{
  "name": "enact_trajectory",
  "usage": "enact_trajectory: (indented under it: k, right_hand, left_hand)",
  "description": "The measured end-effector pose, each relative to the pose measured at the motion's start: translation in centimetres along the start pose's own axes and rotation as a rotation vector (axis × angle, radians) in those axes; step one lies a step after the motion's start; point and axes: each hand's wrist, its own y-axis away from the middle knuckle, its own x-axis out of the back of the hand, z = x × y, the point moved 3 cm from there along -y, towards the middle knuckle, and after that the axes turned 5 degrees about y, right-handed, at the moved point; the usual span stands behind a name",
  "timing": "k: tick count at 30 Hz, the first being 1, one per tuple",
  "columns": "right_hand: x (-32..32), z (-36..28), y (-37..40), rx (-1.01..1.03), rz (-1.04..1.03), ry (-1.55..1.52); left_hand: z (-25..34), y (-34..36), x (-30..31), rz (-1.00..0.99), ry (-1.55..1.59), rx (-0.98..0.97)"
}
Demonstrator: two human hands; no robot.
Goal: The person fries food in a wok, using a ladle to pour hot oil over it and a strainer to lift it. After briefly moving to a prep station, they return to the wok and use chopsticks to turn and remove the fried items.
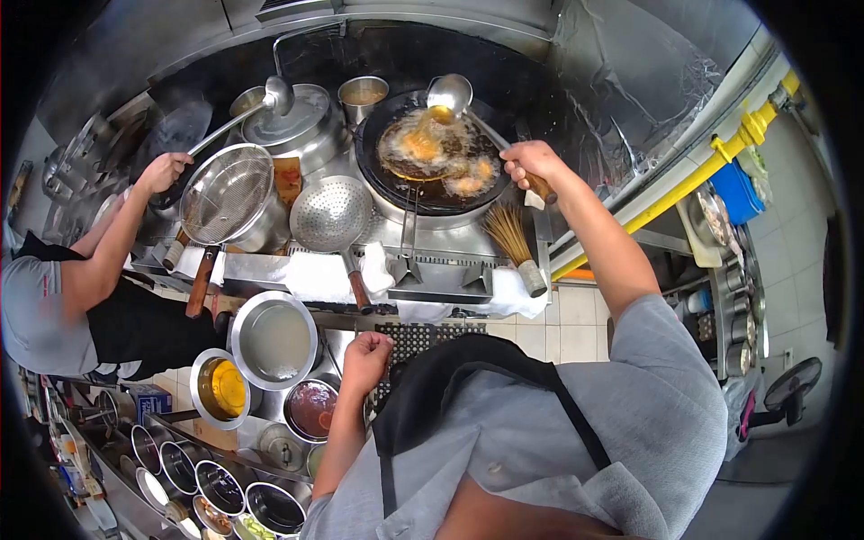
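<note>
My right hand (533,167) grips the wooden handle of a ladle (450,93), its metal bowl tilted over the far side of a black wok (369,175). Orange-yellow liquid shows at the lip of the bowl. Below it, golden food (421,142) bubbles in dark oil, with a second frothy patch (470,180) to the right. Close to my body, my left hand (367,362) is held with curled fingers, nothing visible in it. Nearest to that hand are a perforated skimmer (331,214) and a pot of cloudy liquid (275,338).
At left a co-worker's hand (166,171) holds another ladle (277,95). A mesh strainer (227,194) rests on a pot. A bamboo brush (513,234) lies on the stove's front edge. A yellow pipe (666,189) runs along the right.
</note>
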Motion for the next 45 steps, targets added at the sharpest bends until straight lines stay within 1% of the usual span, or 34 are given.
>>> enact_trajectory:
  k: [1,3,4,6,7,9,10,11,12,14,15,17,20,22,23,25,26,28,29,31,32,34,35,36,37,38,39,40,41,42,43,44,45]
  right_hand:
    - [-0.3,-0.1,0.4,-0.006,0.003,0.001]
    - [-0.9,-0.7,0.7,0.089,0.112,0.100]
    - [-1.0,-0.4,0.4,0.086,0.109,0.105]
    - [-0.8,0.9,-0.8,0.204,0.165,0.308]
    - [-0.6,1.8,-1.6,0.231,0.192,0.381]
    - [0.3,4.1,-3.9,0.249,0.237,0.554]
    - [0.0,4.6,-3.7,0.261,0.264,0.626]
    - [-0.2,5.3,-3.5,0.201,0.233,0.610]
    - [-0.9,5.6,-3.3,0.215,0.228,0.626]
    - [-1.2,6.2,-2.8,0.019,0.069,0.245]
    - [-1.1,5.3,-2.2,0.021,0.072,0.242]
    - [-1.4,4.5,-1.3,-0.199,-0.023,-0.212]
    - [-0.7,3.4,-0.6,-0.156,-0.071,-0.311]
    - [-0.8,2.0,0.4,-0.124,-0.043,-0.257]
    - [-1.0,1.2,0.8,-0.076,-0.014,-0.182]
    - [-1.1,0.2,0.9,-0.006,0.024,-0.063]
    - [-1.4,0.3,1.0,-0.006,0.027,-0.064]
    - [-1.7,-0.2,0.9,0.081,0.107,0.065]
    - [-1.9,0.0,0.5,0.109,0.095,0.130]
    - [-2.2,0.8,-0.3,0.143,0.130,0.261]
    - [-2.4,1.4,-0.8,0.166,0.151,0.331]
    - [-2.2,3.5,-3.0,0.266,0.226,0.556]
    - [-2.1,4.5,-3.9,0.289,0.244,0.622]
    - [-1.9,5.0,-4.2,0.315,0.265,0.686]
    - [-1.8,4.8,-3.2,0.301,0.213,0.679]
    - [-1.8,5.0,-2.2,0.286,0.159,0.667]
    - [-2.1,5.1,-0.4,0.146,0.143,0.390]
    - [-2.1,5.1,-0.3,0.149,0.144,0.367]
    - [-2.2,5.8,-0.3,0.060,0.100,0.244]
    - [-2.5,6.3,0.1,-0.029,0.052,0.120]
    - [-2.7,6.4,0.5,-0.101,-0.002,-0.016]
    - [-2.8,6.1,0.8,-0.129,-0.054,-0.060]
    - [-2.6,6.1,0.7,-0.136,-0.083,-0.107]
  left_hand:
    - [0.3,0.1,-0.2,-0.011,0.018,0.011]
    - [0.3,0.0,-0.3,0.005,0.022,0.020]
    - [0.3,0.0,-0.2,0.007,0.027,0.023]
    - [0.2,0.0,0.0,-0.002,-0.016,-0.019]
    - [0.1,0.0,0.1,0.001,-0.005,-0.021]
    - [0.2,0.4,0.4,0.023,0.008,-0.010]
    - [0.2,0.5,0.5,0.039,0.014,0.002]
    - [0.2,0.6,0.7,0.041,0.016,0.000]
    - [0.1,0.7,0.9,0.040,0.010,0.013]
    - [-0.1,0.6,1.2,0.036,0.002,0.021]
    - [-0.1,0.6,1.3,0.045,-0.005,0.013]
    - [0.2,0.6,1.4,0.053,-0.018,0.003]
    - [1.2,0.4,1.2,0.062,-0.087,-0.022]
    - [1.9,-0.2,0.5,-0.011,0.010,-0.007]
    - [2.7,-0.9,0.0,-0.029,0.051,-0.019]
    - [3.2,-3.7,-0.9,-0.019,0.035,-0.095]
    - [4.0,-5.1,-1.7,-0.014,0.020,-0.059]
    - [5.7,-8.6,-3.7,-0.001,-0.049,-0.020]
    - [6.4,-10.7,-4.7,0.008,-0.101,-0.015]
    - [7.0,-15.5,-6.1,-0.054,-0.002,0.112]
    - [7.3,-17.4,-6.7,-0.054,-0.008,0.108]
    - [7.6,-19.7,-8.0,-0.126,0.357,0.275]
    - [8.4,-19.4,-8.1,-0.127,0.343,0.265]
    - [9.7,-18.7,-8.1,-0.141,0.122,0.243]
    - [10.7,-18.1,-8.1,-0.149,-0.103,0.220]
    - [11.1,-17.4,-8.1,-0.146,-0.127,0.208]
    - [11.1,-16.6,-7.8,-0.138,-0.072,0.177]
    - [11.4,-15.8,-7.7,-0.130,-0.015,0.151]
    - [12.1,-15.5,-7.3,-0.062,-0.177,0.120]
    - [12.0,-15.7,-7.3,-0.057,-0.198,0.126]
    - [12.0,-16.2,-7.2,-0.033,-0.253,0.045]
    - [12.3,-16.6,-7.1,-0.012,-0.309,-0.042]
    - [12.8,-16.2,-7.3,-0.024,-0.336,-0.062]
